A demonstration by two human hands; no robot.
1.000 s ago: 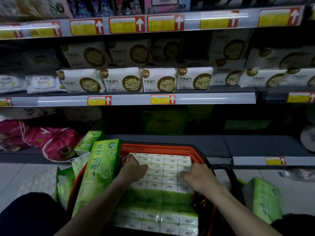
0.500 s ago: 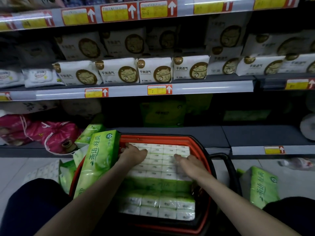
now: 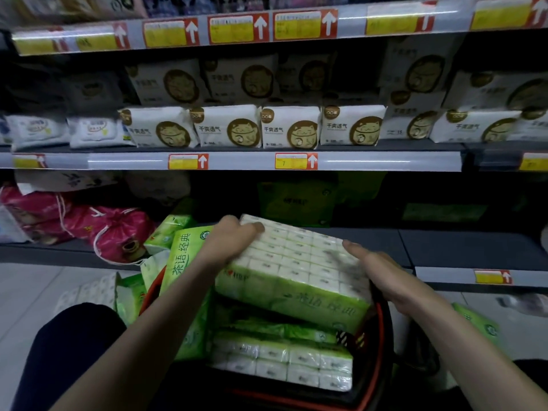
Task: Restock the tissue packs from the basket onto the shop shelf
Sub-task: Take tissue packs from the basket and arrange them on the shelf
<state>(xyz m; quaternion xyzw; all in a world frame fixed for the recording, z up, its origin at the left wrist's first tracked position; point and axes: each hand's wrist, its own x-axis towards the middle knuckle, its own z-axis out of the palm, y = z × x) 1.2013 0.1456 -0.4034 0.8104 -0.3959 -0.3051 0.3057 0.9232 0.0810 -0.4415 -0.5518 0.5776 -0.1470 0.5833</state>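
A large green-and-white multi-pack of tissues (image 3: 296,280) is raised above the red basket (image 3: 378,336), its far end tilted up toward the shelf. My left hand (image 3: 231,241) grips its far left corner and my right hand (image 3: 382,271) holds its right side. Another tissue pack (image 3: 281,360) lies flat inside the basket below. A third green pack (image 3: 185,262) stands on end against the basket's left side. The bottom shelf (image 3: 370,244) runs just beyond the basket, with dark green packs (image 3: 296,200) at its back.
Pink drawstring bags (image 3: 115,232) lie on the bottom shelf at the left. Loose green packs (image 3: 477,321) sit on the floor to the right, more (image 3: 130,298) to the left. White cat-print packs (image 3: 290,127) fill the middle shelf. My dark knee (image 3: 68,345) is at lower left.
Both hands have lifted the top tissue pack out of the basket and tipped it up toward the shelf. The pack beneath it is now exposed.
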